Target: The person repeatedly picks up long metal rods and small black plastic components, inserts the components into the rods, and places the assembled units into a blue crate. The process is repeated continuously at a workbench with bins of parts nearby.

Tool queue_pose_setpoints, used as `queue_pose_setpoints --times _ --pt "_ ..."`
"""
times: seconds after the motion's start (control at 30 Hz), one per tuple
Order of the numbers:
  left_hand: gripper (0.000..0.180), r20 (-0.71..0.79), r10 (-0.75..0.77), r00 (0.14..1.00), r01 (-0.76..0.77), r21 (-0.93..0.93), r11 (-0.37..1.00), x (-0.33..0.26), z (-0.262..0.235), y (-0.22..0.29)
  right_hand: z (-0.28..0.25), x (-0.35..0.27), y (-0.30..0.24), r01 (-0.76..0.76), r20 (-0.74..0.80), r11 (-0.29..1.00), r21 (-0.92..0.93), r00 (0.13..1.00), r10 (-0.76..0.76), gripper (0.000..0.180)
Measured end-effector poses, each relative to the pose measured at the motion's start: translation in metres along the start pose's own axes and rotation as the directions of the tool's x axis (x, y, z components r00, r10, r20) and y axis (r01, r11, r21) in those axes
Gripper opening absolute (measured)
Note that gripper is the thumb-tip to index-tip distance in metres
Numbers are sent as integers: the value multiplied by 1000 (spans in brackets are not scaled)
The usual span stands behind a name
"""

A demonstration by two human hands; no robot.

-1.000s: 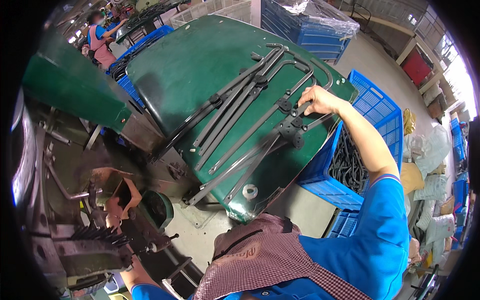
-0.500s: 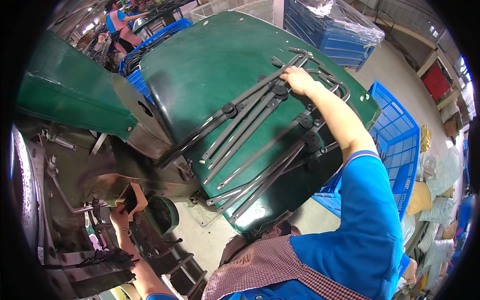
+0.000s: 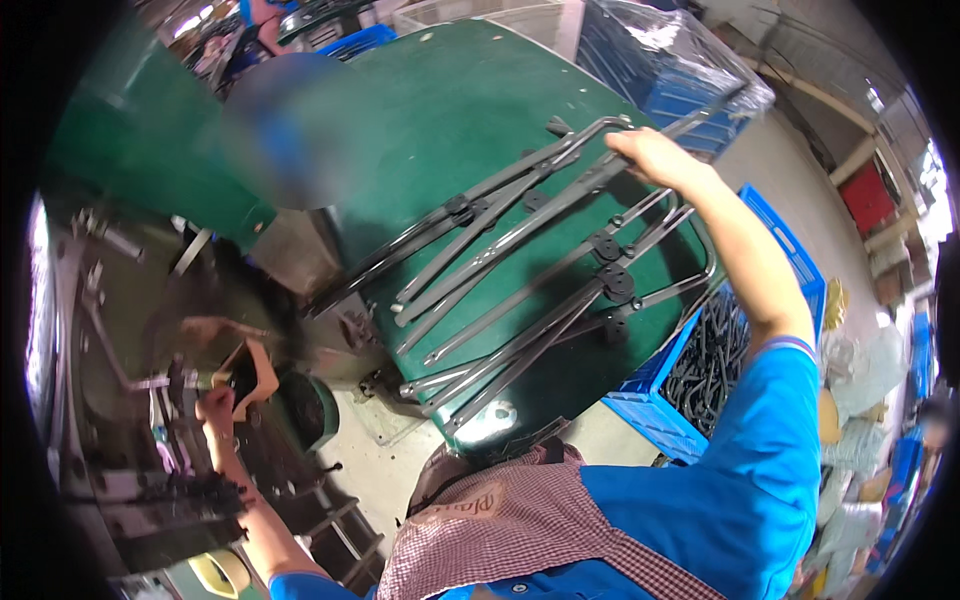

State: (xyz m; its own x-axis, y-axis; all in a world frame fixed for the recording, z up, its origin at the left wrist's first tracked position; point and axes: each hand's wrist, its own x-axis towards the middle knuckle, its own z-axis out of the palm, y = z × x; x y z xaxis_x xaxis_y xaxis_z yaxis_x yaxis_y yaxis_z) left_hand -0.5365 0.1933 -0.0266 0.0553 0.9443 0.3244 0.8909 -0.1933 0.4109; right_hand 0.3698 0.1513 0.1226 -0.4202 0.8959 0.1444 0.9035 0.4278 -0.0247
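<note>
My right hand (image 3: pixel 645 155) is closed around a dark grey metal tube (image 3: pixel 520 228), which slants over the green table (image 3: pixel 450 90) with its far end past my fingers. Other bent tube frames lie under and beside it, several with round black joints (image 3: pixel 618 283). My left hand (image 3: pixel 215 408) is closed low at the machine, beside a tan, angled guard-like piece (image 3: pixel 264 372). What its fingers hold, if anything, is hidden.
A blue crate (image 3: pixel 650 405) holding many dark parts stands right of the table. A plastic-wrapped blue bin (image 3: pixel 690 70) is behind it. The green machine body (image 3: pixel 130 140) rises at left, partly blurred. White sacks (image 3: pixel 860 470) are piled at far right.
My right hand has moved right and drawn a tube up from the other frames, its end now sticking out past the hand. My left hand stays at the machine. The view has shifted slightly.
</note>
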Motion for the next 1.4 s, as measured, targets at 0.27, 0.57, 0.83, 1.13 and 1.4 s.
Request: queue_pose_setpoints --times 0.27,0.57,0.83,1.13,1.4 --pt "24 252 -610 751 590 -671 449 -126 -57 90 -43 -24 -165 245 -30 967 70 970 -243 27" --pt "17 338 -567 751 538 -811 230 -168 -99 172 16 -6 -293 352 117 899 260 913 -392 34" --pt "8 417 -580 700 647 -714 268 -166 -96 185 49 27 -378 557 41 745 367 790 -612 33" --pt "37 211 -182 960 225 -199 954 -226 -128 191 59 72 -485 429 353 817 386 749 -560 28" --pt "33 39 -147 988 123 368 922 -233 -162 171 69 107 -531 414 123 704 577 808 -577 38"
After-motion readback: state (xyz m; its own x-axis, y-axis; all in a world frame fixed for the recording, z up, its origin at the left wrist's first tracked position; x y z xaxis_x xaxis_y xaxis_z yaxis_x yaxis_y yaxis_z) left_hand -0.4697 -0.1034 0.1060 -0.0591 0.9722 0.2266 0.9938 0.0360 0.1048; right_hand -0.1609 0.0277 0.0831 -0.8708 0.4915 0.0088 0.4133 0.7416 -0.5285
